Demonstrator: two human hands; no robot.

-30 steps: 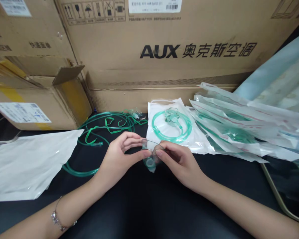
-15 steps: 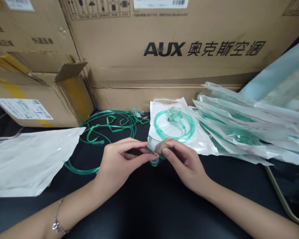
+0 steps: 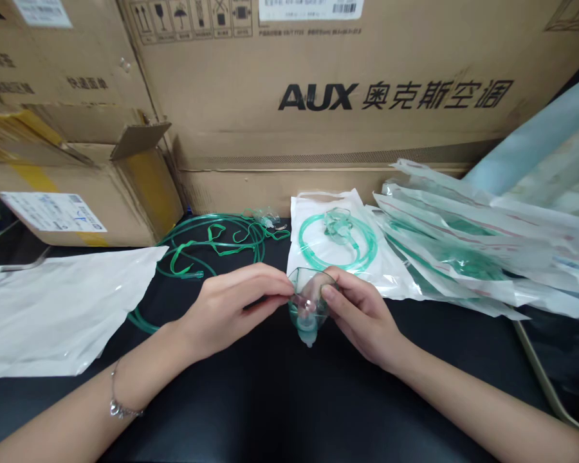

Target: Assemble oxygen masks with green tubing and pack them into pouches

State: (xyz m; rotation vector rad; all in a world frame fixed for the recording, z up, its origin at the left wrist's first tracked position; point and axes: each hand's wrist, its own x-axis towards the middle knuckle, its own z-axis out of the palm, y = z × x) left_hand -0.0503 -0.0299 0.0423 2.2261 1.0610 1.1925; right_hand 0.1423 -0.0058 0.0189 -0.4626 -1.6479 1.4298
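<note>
Between my two hands is a clear green-tinted oxygen mask (image 3: 309,308), its connector end pointing down toward me. My left hand (image 3: 241,308) pinches the mask's left edge with thumb and fingertips. My right hand (image 3: 359,312) grips its right edge, thumb in front and fingers behind. Just beyond the mask, a white packet (image 3: 395,280) has a coil of green tubing (image 3: 372,247) and another mask (image 3: 338,224) showing on it. Loose green tubing (image 3: 258,247) lies on the table behind my left hand, with a green elastic strap (image 3: 186,252) on top of it.
A white pouch (image 3: 72,308) lies at left, in front of a small opened carton (image 3: 139,199). A stack of packaged masks (image 3: 487,244) is at right. A large AUX carton (image 3: 338,141) stands across the back. A dark flat device (image 3: 569,366) sits at the right edge.
The mask has tilted and spread, so its body and connector now show below the fingers. My left hand has shifted its hold along the left edge.
</note>
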